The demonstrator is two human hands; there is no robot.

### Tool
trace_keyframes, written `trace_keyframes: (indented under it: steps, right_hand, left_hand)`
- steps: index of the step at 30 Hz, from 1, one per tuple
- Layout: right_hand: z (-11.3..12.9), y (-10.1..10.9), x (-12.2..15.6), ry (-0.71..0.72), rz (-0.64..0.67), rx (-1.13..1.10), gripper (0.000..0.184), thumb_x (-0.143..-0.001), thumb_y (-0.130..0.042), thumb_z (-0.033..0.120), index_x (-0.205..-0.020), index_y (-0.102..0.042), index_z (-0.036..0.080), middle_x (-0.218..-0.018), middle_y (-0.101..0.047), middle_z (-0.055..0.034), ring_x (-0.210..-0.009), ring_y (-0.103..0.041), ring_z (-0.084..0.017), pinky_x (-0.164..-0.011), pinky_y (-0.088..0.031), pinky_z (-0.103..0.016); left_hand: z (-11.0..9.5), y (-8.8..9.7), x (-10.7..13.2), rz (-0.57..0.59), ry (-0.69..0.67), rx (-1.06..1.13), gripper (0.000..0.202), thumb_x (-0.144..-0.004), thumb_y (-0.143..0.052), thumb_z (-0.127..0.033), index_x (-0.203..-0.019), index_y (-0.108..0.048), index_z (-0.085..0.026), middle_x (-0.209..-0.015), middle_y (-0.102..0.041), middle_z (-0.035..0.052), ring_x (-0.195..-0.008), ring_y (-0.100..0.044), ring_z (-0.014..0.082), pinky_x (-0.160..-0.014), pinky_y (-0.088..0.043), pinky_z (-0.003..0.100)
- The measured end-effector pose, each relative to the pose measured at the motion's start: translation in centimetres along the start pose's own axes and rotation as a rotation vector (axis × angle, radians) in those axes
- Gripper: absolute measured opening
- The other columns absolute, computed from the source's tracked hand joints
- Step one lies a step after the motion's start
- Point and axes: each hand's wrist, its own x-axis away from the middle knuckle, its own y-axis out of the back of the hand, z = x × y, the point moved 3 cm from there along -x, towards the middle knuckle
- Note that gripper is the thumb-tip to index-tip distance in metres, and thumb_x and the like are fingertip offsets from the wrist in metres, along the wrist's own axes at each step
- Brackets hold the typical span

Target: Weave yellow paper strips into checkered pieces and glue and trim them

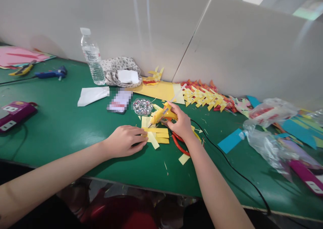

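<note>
My right hand is closed around a yellow glue gun, its nozzle pointing down-left at woven yellow paper strips on the green table. My left hand rests on the table with its fingertips pressing the left ends of those strips. A clear glue stick pokes out of the gun's back. Red-handled scissors lie partly under my right wrist. The gun's black cord runs off to the right.
A dish of googly eyes, a phone, white paper, a water bottle and a patterned pouch stand behind. Finished yellow woven pieces line the partition. Plastic bags lie right; a blue glue gun lies far left.
</note>
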Motion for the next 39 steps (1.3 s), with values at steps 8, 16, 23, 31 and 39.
trace_keyframes:
  steps: [8,16,23,31,39]
  right_hand:
    - [-0.1,0.0,0.0,-0.023,0.016,-0.011,0.073,-0.061,-0.057,0.014,-0.129,-0.041,0.031,-0.114,-0.062,-0.0016,-0.105,-0.059,-0.025,-0.086,-0.049,-0.039]
    - [-1.1,0.1,0.0,-0.148,-0.119,-0.052,0.074,-0.059,-0.058,0.017,-0.129,-0.04,0.031,-0.102,-0.065,-0.0027,-0.091,-0.063,-0.026,-0.078,-0.05,-0.041]
    - [-1.9,0.3,0.1,-0.247,-0.221,-0.179,0.071,-0.061,-0.056,0.019,-0.129,-0.038,0.029,-0.1,-0.064,-0.0037,-0.088,-0.062,-0.025,-0.079,-0.048,-0.042]
    - [-3.2,0.5,0.1,-0.382,-0.373,-0.261,0.072,-0.061,-0.056,0.022,-0.129,-0.035,0.029,-0.098,-0.065,-0.0044,-0.088,-0.062,-0.026,-0.079,-0.047,-0.047]
    - [-3.5,0.3,0.1,-0.338,-0.339,-0.278,0.073,-0.062,-0.055,0.023,-0.131,-0.03,0.028,-0.104,-0.064,-0.0052,-0.09,-0.061,-0.027,-0.079,-0.047,-0.046]
  left_hand:
    - [-0.1,0.0,0.0,0.019,0.008,-0.006,0.028,-0.089,-0.04,-0.028,-0.101,-0.065,-0.023,-0.107,-0.066,0.0029,-0.086,-0.064,0.0159,-0.077,-0.051,0.031]
    - [-0.4,0.4,0.0,0.031,0.037,-0.06,0.03,-0.089,-0.039,-0.03,-0.102,-0.066,-0.026,-0.101,-0.061,0.0049,-0.07,-0.061,0.013,-0.062,-0.049,0.028]
    - [-0.3,0.4,-0.2,0.009,0.005,-0.001,0.025,-0.087,-0.043,-0.026,-0.095,-0.066,-0.023,-0.104,-0.064,0.005,-0.093,-0.061,0.0179,-0.079,-0.05,0.033]
    - [0.1,-0.1,-0.1,0.052,-0.012,0.003,0.025,-0.087,-0.044,-0.031,-0.105,-0.06,-0.025,-0.125,-0.056,0.0034,-0.119,-0.048,0.022,-0.099,-0.037,0.046]
    - [0.1,-0.1,-0.2,0.083,0.018,0.035,0.022,-0.087,-0.045,-0.03,-0.101,-0.06,-0.025,-0.126,-0.056,0.0036,-0.119,-0.048,0.0212,-0.101,-0.035,0.047]
